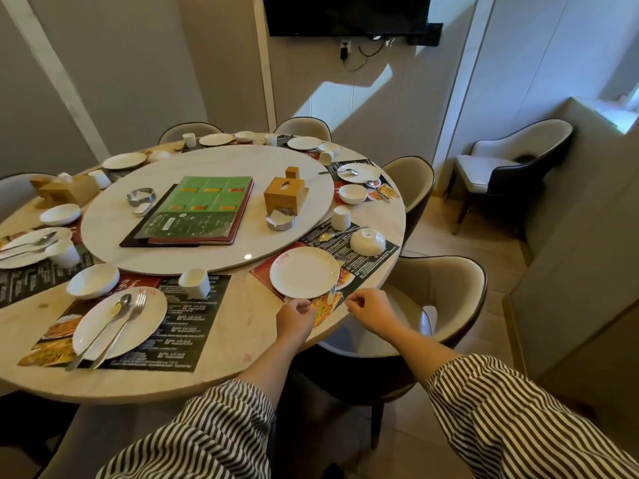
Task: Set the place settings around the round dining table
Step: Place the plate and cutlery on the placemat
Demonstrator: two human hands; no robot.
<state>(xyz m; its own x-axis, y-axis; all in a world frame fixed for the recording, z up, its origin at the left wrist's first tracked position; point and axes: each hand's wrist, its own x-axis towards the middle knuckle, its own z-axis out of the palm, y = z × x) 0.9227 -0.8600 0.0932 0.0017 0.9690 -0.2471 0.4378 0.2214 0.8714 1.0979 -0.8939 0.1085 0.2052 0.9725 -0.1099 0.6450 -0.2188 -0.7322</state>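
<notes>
A round dining table carries several place settings around a marble turntable. At the near right setting, a white plate lies on a dark printed placemat. An upturned bowl, a spoon and a white cup also sit at this setting. My left hand pinches the placemat's near edge just below the plate's rim. My right hand has curled fingers and pinches the same edge further right. A utensil tip pokes out by the plate.
The setting at the near left has a plate with spoon and fork, a bowl and a cup. Menus, a tissue box and ashtrays sit on the turntable. A padded chair stands under my right arm.
</notes>
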